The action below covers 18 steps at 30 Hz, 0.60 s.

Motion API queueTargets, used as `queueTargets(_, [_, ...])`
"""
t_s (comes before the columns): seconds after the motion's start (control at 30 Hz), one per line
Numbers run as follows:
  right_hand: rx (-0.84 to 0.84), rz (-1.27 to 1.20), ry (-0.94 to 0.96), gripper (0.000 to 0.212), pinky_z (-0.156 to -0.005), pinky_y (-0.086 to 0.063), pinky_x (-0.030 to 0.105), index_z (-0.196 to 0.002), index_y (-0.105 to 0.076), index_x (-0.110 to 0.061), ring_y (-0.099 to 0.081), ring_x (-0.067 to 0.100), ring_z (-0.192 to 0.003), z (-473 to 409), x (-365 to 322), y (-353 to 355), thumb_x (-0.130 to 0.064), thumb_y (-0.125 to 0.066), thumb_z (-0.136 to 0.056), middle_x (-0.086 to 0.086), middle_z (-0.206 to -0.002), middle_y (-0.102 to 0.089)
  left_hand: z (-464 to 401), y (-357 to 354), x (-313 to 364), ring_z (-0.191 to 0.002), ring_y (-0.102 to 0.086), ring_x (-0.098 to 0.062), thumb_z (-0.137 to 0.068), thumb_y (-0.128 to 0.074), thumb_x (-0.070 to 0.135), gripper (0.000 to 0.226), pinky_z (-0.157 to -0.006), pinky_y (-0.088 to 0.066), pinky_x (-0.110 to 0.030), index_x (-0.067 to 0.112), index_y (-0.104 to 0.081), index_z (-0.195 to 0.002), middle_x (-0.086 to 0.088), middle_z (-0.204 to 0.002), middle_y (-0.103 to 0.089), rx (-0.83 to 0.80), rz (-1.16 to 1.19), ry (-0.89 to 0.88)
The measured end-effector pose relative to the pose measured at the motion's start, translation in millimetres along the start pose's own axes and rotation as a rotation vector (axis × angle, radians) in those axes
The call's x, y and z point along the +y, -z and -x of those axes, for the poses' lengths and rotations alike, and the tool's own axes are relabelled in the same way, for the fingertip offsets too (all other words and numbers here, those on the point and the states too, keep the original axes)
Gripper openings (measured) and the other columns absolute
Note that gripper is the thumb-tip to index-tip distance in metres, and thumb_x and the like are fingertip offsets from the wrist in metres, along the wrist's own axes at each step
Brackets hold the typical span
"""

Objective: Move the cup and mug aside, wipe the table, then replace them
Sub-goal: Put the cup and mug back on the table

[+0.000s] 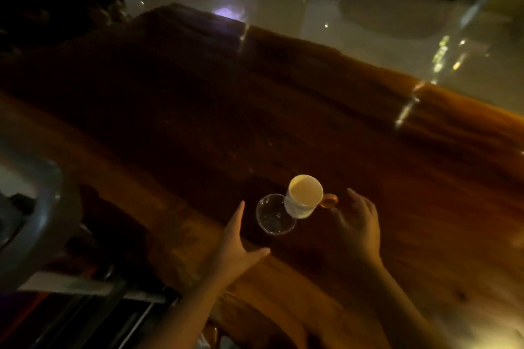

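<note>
A white mug (304,196) with a brown handle stands on the dark wooden table (198,127), near its front edge. A clear cup (274,215) stands touching the mug's left side. My left hand (237,244) is open just left of the clear cup, fingers spread, not touching it. Just right of the mug's handle, my right hand (357,224) is open with its fingers apart, holding nothing. The view is dim and slightly blurred.
A grey chair back (31,224) stands at the left beside the table. The table's far edge (368,65) runs diagonally, with glossy floor beyond. Dark shapes lie at the far left and the top right.
</note>
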State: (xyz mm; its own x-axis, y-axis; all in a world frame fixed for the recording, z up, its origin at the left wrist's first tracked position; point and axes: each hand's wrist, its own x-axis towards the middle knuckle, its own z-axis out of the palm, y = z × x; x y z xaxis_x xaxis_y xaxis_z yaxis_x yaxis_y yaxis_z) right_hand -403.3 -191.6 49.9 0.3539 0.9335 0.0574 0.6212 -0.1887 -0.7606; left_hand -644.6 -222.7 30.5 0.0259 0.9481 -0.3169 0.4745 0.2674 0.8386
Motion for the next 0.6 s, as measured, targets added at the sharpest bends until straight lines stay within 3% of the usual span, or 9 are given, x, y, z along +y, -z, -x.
queueTargets(0.07, [-0.073, -0.009, -0.075, 0.063, -0.092, -0.045, 0.037, -0.138, -0.037, -0.023, -0.042, 0.025, -0.124, -22.8, 15.8, -3.6, -0.017, -0.067, -0.083, 0.008, -0.145, -0.036, -19.0, -17.0, -5.4, -0.140, -0.012, -0.019, -0.064, -0.080, 0.024, 0.112, -0.108, -0.025, -0.045, 0.046, 0.001, -0.138, 0.004, -0.155, -0.010, -0.006, 0.065, 0.005])
queueTargets(0.17, [-0.210, -0.044, -0.158, 0.062, -0.103, -0.038, 0.054, -0.141, -0.031, -0.026, -0.031, 0.027, -0.134, -49.4, 37.8, -11.5, -0.021, -0.062, -0.087, 0.006, -0.151, -0.029, -40.9, -40.4, -14.4, -0.139, -0.016, -0.018, -0.062, -0.081, 0.017, 0.116, -0.107, -0.022, -0.042, 0.044, 0.001, -0.139, 0.005, -0.152, -0.020, 0.022, 0.136, 0.017])
queueTargets(0.23, [-0.291, -0.093, -0.189, 0.057, -0.104, -0.036, 0.054, -0.140, -0.033, -0.025, -0.032, 0.027, -0.134, -60.3, 50.6, -16.1, -0.023, -0.058, -0.089, 0.006, -0.150, -0.031, -49.4, -51.8, -21.9, -0.138, -0.021, -0.019, -0.062, -0.081, 0.014, 0.114, -0.107, -0.024, -0.041, 0.040, -0.003, -0.140, 0.002, -0.151, -0.025, 0.048, 0.169, 0.032])
queueTargets(0.3, [-0.361, -0.169, -0.194, 0.050, -0.101, -0.042, 0.046, -0.138, -0.038, -0.020, -0.043, 0.018, -0.125, -67.3, 59.2, -21.7, -0.022, -0.055, -0.091, 0.006, -0.143, -0.043, -56.1, -59.0, -28.6, -0.137, -0.024, -0.020, -0.063, -0.081, 0.014, 0.109, -0.107, -0.028, -0.042, 0.035, -0.008, -0.141, 0.000, -0.150, -0.027, 0.060, 0.181, 0.022])
queueTargets(0.37, [-0.394, -0.141, -0.150, 0.041, -0.087, -0.049, 0.033, -0.131, -0.047, -0.014, -0.055, 0.009, -0.106, -70.7, 63.2, -27.2, -0.020, -0.055, -0.091, 0.004, -0.127, -0.057, -61.2, -64.3, -31.8, -0.136, -0.027, -0.017, -0.064, -0.080, 0.012, 0.102, -0.108, -0.032, -0.040, 0.032, -0.016, -0.141, 0.000, -0.148, -0.031, 0.061, 0.183, -0.011])
queueTargets(0.5, [-0.404, -0.216, -0.170, 0.014, -0.080, -0.056, 0.041, -0.102, -0.062, -0.016, -0.063, 0.022, -0.098, -69.7, 70.6, -34.1, -0.013, -0.059, -0.089, 0.002, -0.100, -0.064, -64.6, -72.4, -28.5, -0.127, -0.034, -0.008, -0.065, -0.079, 0.009, 0.088, -0.101, -0.030, -0.026, 0.024, -0.030, -0.136, 0.001, -0.141, -0.041, 0.105, 0.180, -0.056])
queueTargets(0.6, [-0.451, -0.443, -0.248, 0.008, -0.073, -0.058, 0.033, -0.090, -0.065, -0.018, -0.065, 0.019, -0.096, -64.2, 73.3, -32.5, -0.012, -0.060, -0.088, 0.007, -0.101, -0.068, -64.5, -75.3, -26.9, -0.126, -0.038, -0.011, -0.065, -0.079, 0.006, 0.085, -0.101, -0.032, -0.027, 0.018, -0.033, -0.135, -0.003, -0.139, -0.044, 0.125, 0.190, -0.048])
